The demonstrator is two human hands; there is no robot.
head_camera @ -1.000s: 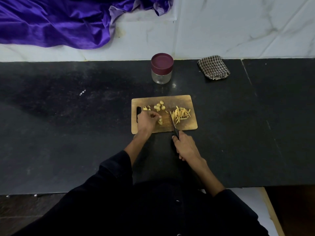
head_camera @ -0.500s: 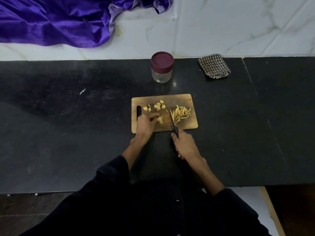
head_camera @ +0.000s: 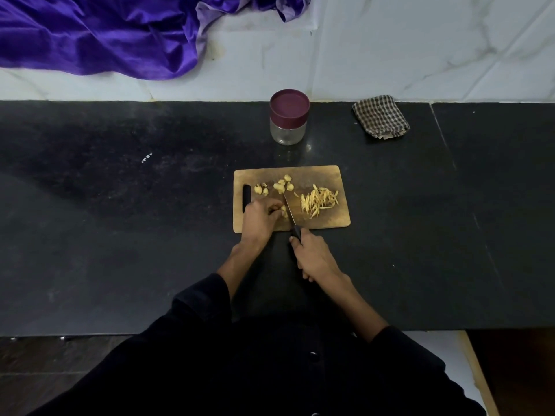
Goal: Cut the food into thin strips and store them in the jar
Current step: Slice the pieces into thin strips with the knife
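Observation:
A wooden cutting board (head_camera: 330, 175) lies on the black counter. On its right side is a heap of thin pale-yellow strips (head_camera: 319, 199); several uncut yellow chunks (head_camera: 282, 185) sit at its upper left. My left hand (head_camera: 259, 219) presses a yellow piece (head_camera: 283, 211) down on the board. My right hand (head_camera: 313, 256) grips the black handle of a knife (head_camera: 289, 212), whose blade rests against that piece. A glass jar (head_camera: 289, 117) with a maroon lid on it stands behind the board.
A folded checkered cloth (head_camera: 380, 116) lies at the back right of the black counter (head_camera: 120, 220). Purple fabric (head_camera: 105, 34) drapes over the white marble wall at the back left. The counter's front edge is close to my body.
The knife blade has shifted left across the board, from beside the strip heap to right against the piece under my left fingers. My left hand stays on that piece.

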